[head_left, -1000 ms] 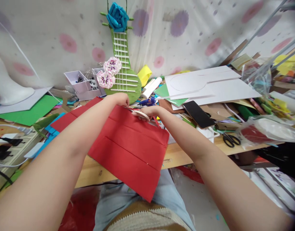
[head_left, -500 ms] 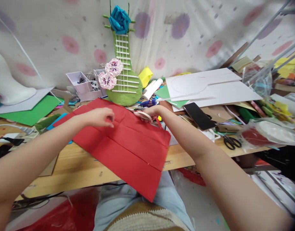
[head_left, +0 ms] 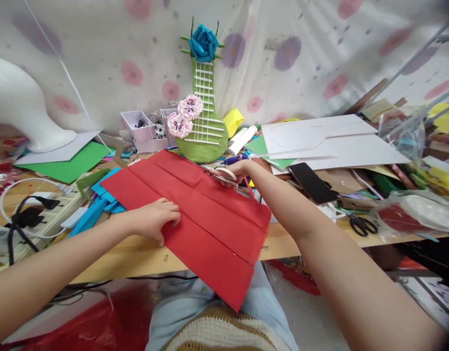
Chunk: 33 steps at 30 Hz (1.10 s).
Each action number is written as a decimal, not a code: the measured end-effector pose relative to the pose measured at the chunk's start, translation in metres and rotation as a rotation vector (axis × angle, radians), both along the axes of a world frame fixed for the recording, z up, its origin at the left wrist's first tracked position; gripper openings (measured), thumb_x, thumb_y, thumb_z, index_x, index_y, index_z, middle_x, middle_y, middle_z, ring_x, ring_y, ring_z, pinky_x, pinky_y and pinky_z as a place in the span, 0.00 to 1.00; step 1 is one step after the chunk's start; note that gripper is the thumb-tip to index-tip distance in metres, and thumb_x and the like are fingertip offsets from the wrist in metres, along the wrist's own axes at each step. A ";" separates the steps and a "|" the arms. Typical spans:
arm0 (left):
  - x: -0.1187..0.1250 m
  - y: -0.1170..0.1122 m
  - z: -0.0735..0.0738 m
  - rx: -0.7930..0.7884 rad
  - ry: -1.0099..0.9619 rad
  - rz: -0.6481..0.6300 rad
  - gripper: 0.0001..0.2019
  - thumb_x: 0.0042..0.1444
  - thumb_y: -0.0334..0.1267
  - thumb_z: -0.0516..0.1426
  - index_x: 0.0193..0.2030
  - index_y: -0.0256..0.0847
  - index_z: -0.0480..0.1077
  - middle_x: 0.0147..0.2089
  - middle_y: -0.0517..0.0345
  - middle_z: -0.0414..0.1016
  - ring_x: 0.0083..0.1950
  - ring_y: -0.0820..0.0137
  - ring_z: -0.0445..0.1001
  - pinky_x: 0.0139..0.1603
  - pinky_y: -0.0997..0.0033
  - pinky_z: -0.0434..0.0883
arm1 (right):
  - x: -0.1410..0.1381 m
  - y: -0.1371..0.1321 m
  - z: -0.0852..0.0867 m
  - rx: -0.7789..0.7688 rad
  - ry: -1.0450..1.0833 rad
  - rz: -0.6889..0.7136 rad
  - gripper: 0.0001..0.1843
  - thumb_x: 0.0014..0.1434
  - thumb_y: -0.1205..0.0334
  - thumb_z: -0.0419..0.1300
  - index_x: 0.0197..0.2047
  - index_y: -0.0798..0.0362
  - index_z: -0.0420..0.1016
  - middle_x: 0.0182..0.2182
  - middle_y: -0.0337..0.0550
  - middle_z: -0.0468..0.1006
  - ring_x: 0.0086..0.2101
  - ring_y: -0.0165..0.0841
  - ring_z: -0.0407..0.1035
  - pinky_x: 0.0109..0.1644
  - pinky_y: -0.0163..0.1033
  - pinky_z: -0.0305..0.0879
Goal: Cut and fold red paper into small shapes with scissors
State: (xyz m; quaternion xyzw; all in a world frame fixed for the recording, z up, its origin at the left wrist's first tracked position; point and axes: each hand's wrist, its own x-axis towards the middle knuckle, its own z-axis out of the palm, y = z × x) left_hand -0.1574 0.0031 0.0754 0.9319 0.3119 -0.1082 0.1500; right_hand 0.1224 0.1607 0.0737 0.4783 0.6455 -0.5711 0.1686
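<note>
A red paper sheet (head_left: 202, 214) with fold or cut lines lies across the wooden table edge (head_left: 136, 253) and hangs over my lap. My left hand (head_left: 154, 219) rests on the sheet's near left edge, fingers curled onto the paper. My right hand (head_left: 236, 171) is at the sheet's far edge, closed on a pair of light-handled scissors (head_left: 220, 174) whose blades point left along the paper.
A green paper guitar with a blue flower (head_left: 204, 122) stands behind the sheet. White boards (head_left: 330, 141), a black phone (head_left: 311, 181) and black scissors (head_left: 362, 225) lie to the right. Blue strips (head_left: 96, 204), green paper (head_left: 69, 165) and a power strip with cables (head_left: 30, 219) are on the left.
My left hand has come back from the sheet's far edge to its near left edge. The right hand stays with the scissors at the far edge. The view has shifted slightly.
</note>
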 end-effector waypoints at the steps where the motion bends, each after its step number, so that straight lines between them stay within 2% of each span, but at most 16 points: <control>1: 0.000 -0.002 0.001 0.022 -0.006 -0.024 0.18 0.38 0.42 0.66 0.36 0.42 0.67 0.40 0.57 0.71 0.43 0.63 0.67 0.49 0.64 0.57 | -0.001 0.001 -0.001 -0.001 0.004 -0.003 0.26 0.51 0.37 0.59 0.31 0.55 0.69 0.27 0.43 0.73 0.26 0.30 0.68 0.31 0.36 0.66; 4: 0.001 -0.004 0.000 0.072 -0.027 -0.083 0.11 0.43 0.36 0.64 0.34 0.42 0.69 0.39 0.57 0.72 0.42 0.64 0.68 0.47 0.65 0.58 | -0.002 0.003 -0.004 -0.010 -0.002 -0.003 0.26 0.50 0.37 0.59 0.30 0.55 0.69 0.27 0.43 0.73 0.27 0.32 0.69 0.33 0.38 0.66; 7: 0.002 -0.003 -0.005 0.055 -0.043 -0.097 0.03 0.48 0.33 0.60 0.29 0.42 0.69 0.36 0.57 0.74 0.40 0.67 0.69 0.43 0.68 0.60 | -0.002 0.007 -0.009 -0.023 0.014 -0.001 0.28 0.49 0.35 0.59 0.30 0.56 0.69 0.27 0.44 0.73 0.28 0.32 0.68 0.34 0.40 0.66; 11: 0.006 0.001 -0.005 -0.102 -0.130 0.004 0.04 0.53 0.35 0.58 0.28 0.41 0.69 0.33 0.58 0.73 0.36 0.70 0.70 0.38 0.73 0.61 | 0.001 0.007 -0.010 -0.015 0.042 0.014 0.28 0.50 0.35 0.58 0.30 0.56 0.69 0.25 0.42 0.71 0.25 0.30 0.66 0.32 0.39 0.65; 16: 0.026 -0.003 0.008 -0.335 -0.290 0.053 0.06 0.55 0.39 0.57 0.31 0.39 0.70 0.34 0.58 0.71 0.35 0.73 0.69 0.37 0.76 0.63 | 0.003 -0.002 0.003 0.018 0.030 0.044 0.31 0.50 0.33 0.56 0.33 0.57 0.68 0.25 0.41 0.71 0.24 0.27 0.65 0.31 0.36 0.64; 20: 0.057 -0.014 0.011 -0.331 -0.322 0.053 0.07 0.55 0.40 0.57 0.33 0.39 0.70 0.35 0.57 0.71 0.36 0.72 0.69 0.37 0.75 0.64 | 0.004 -0.011 0.012 0.023 -0.028 0.037 0.31 0.50 0.32 0.55 0.31 0.57 0.67 0.23 0.42 0.70 0.24 0.29 0.65 0.29 0.35 0.62; 23: 0.076 -0.021 0.010 -0.314 -0.307 -0.011 0.07 0.54 0.40 0.58 0.33 0.39 0.71 0.36 0.57 0.72 0.38 0.71 0.70 0.39 0.75 0.64 | 0.008 -0.014 0.012 -0.018 -0.078 0.078 0.30 0.50 0.33 0.56 0.29 0.57 0.66 0.20 0.41 0.68 0.23 0.29 0.63 0.27 0.35 0.60; 25: 0.083 -0.018 0.010 -0.372 -0.270 -0.048 0.08 0.53 0.42 0.59 0.33 0.39 0.72 0.37 0.57 0.74 0.38 0.71 0.70 0.39 0.76 0.64 | 0.012 -0.014 0.010 -0.017 -0.097 0.096 0.30 0.51 0.34 0.56 0.30 0.57 0.66 0.21 0.41 0.68 0.23 0.29 0.62 0.27 0.35 0.60; 28: 0.079 0.008 0.012 -0.416 -0.248 0.031 0.11 0.53 0.45 0.58 0.35 0.40 0.74 0.38 0.57 0.75 0.36 0.72 0.71 0.36 0.77 0.64 | 0.018 -0.012 0.006 -0.003 -0.100 0.090 0.28 0.52 0.36 0.57 0.32 0.57 0.67 0.24 0.41 0.69 0.25 0.29 0.63 0.30 0.37 0.61; 33: 0.054 0.096 0.011 0.015 -0.114 0.398 0.12 0.51 0.41 0.54 0.36 0.37 0.75 0.36 0.55 0.77 0.36 0.69 0.72 0.35 0.74 0.63 | 0.023 -0.010 0.004 0.005 -0.122 0.124 0.24 0.51 0.40 0.59 0.32 0.56 0.68 0.24 0.41 0.68 0.26 0.30 0.64 0.32 0.38 0.63</control>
